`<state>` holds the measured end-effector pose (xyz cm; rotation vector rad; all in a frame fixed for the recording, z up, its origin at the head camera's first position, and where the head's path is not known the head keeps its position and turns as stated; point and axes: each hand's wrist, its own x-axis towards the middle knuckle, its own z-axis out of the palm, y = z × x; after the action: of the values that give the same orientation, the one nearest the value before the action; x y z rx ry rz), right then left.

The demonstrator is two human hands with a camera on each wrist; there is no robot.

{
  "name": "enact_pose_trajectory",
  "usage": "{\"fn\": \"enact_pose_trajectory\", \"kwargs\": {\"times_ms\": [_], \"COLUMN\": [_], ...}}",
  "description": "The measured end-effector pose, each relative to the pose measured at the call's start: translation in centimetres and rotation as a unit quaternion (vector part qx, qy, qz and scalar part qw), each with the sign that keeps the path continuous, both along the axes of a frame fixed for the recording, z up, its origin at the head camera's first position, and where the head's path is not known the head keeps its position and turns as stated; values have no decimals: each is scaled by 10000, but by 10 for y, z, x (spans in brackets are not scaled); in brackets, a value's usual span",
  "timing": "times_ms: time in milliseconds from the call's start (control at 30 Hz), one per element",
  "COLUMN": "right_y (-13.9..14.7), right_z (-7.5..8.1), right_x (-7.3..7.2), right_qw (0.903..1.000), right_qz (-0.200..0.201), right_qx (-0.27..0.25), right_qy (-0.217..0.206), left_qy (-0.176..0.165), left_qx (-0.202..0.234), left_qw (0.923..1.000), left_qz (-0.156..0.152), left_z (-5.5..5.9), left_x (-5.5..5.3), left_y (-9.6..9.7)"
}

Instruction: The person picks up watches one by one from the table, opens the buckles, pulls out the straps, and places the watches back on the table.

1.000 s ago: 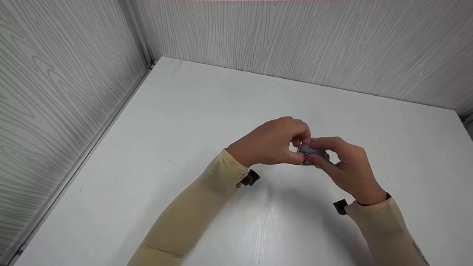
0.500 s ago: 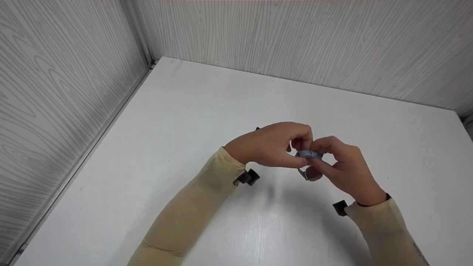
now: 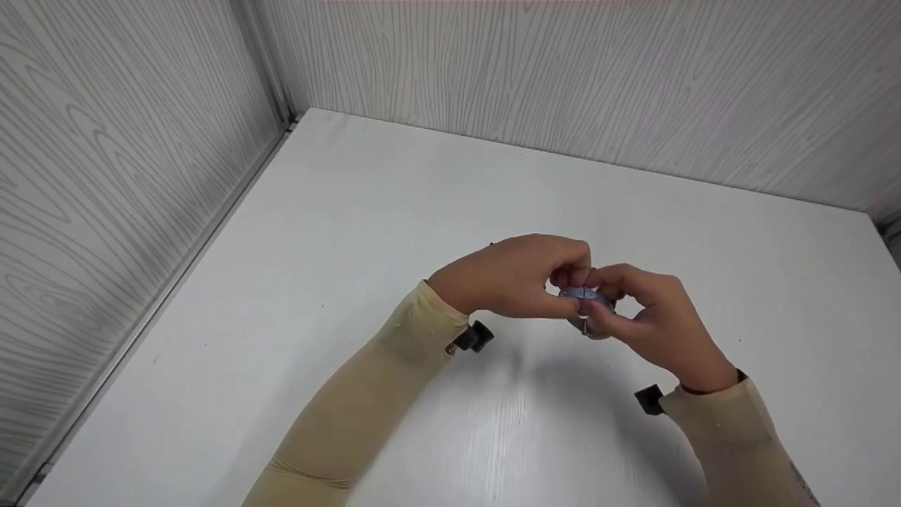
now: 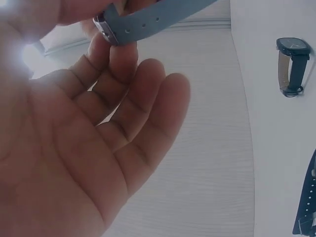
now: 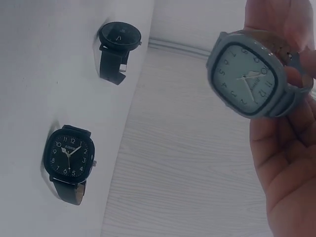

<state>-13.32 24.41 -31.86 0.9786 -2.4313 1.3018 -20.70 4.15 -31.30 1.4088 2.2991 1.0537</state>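
Observation:
A blue-grey wristwatch [image 3: 581,293] is held up between both hands in the head view. My left hand [image 3: 521,278] pinches its strap near the buckle with thumb and index finger. In the left wrist view the punched strap [image 4: 165,19] and buckle [image 4: 105,32] show, while the other fingers of the left hand [image 4: 64,148] extend below. My right hand [image 3: 658,310] grips the watch from the right side, thumb in front. The squarish case with its pale dial [image 5: 243,79] faces the right wrist camera, beside the palm of the right hand [image 5: 286,163].
A round black watch [image 5: 119,37] and a squarish black watch [image 5: 69,158] lie on the white table [image 3: 422,183]. The left wrist view shows a dark watch [image 4: 293,47] and a dark punched strap [image 4: 308,192]. Wood-grain walls [image 3: 493,70] border the table.
My left hand has shifted slightly down, and the watch has turned in the fingers. Its lower loop came into view beneath the hands, then rose a little. My right hand has moved slightly left.

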Motion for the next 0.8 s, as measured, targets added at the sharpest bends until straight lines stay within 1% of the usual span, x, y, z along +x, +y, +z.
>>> {"fn": "enact_pose_trajectory", "kwargs": {"times_ms": [67, 167, 300, 400, 467, 567, 700, 800], "right_y": [-1, -2, -5, -6, -6, -6, -5, -5], "right_z": [-1, -2, -3, -3, -2, -1, -1, -2], "right_x": [0, -1, 0, 1, 1, 0, -1, -2], "right_qw": [10000, 9999, 9991, 9983, 9979, 9966, 9941, 9922], "right_qz": [59, 109, 146, 173, 167, 83, 26, 65], "right_qx": [-8, 30, 69, -30, -142, -353, -734, -969], "right_qy": [-25, 49, 382, 548, 604, 737, 803, 782], "left_qy": [-12, -5, 66, -9, -144, -466, -888, -1176], "left_qx": [-94, -162, -25, 164, 308, 613, 1081, 1279], "left_qw": [9999, 9994, 9996, 9995, 9991, 9968, 9901, 9848], "left_qz": [141, 295, 287, 263, 240, 193, 89, 48], "left_z": [0, -1, -3, -3, -3, -3, -2, -2], "left_x": [1, 2, 3, 3, 2, 1, 1, 0], "left_y": [1, 2, 3, 5, 5, 6, 7, 7]}}
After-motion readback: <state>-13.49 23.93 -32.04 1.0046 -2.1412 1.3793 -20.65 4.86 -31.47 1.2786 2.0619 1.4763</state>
